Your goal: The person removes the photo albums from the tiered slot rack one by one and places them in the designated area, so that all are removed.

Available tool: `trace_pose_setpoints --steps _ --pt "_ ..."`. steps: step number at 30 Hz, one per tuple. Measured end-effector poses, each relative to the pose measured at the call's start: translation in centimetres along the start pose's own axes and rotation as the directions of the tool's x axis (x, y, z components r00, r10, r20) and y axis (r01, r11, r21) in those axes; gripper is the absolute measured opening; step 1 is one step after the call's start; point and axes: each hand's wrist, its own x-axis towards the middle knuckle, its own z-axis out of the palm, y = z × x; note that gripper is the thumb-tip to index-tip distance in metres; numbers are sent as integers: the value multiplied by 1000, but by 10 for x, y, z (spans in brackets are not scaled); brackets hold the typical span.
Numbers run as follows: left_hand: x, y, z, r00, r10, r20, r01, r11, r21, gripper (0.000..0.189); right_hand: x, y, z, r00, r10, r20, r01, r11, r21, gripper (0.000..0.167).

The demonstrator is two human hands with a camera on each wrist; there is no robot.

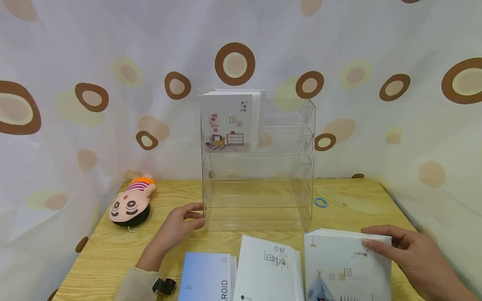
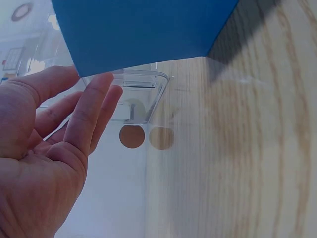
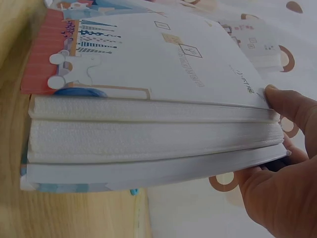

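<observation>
My right hand (image 1: 410, 253) grips a thick white book (image 1: 346, 263) by its top right corner, thumb on the illustrated cover and fingers behind. In the right wrist view, the page block of this white book (image 3: 148, 136) shows between its covers. My left hand (image 1: 178, 225) touches the lower left side of a clear tiered rack (image 1: 260, 192), fingers extended. A white illustrated book (image 1: 226, 121) stands in the upper left of the rack. At the front of the table lie a blue book (image 1: 205, 276) and a white book with black lettering (image 1: 267, 267).
A plush doll (image 1: 132, 202) lies at the table's left. Right of the rack are a blue ring (image 1: 321, 202) and a flat translucent piece (image 1: 350, 203). A patterned curtain (image 1: 150, 50) hangs behind the wooden table (image 1: 169, 192).
</observation>
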Motion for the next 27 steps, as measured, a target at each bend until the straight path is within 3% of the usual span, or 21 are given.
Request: trace_pose_setpoints --steps 14,27 --pt "0 -1 0 1000 7 6 -7 1000 -6 56 9 15 -6 992 86 87 -87 996 8 18" --pt "1 -1 0 1000 7 0 -7 1000 -1 56 24 17 -3 986 12 163 16 986 -166 51"
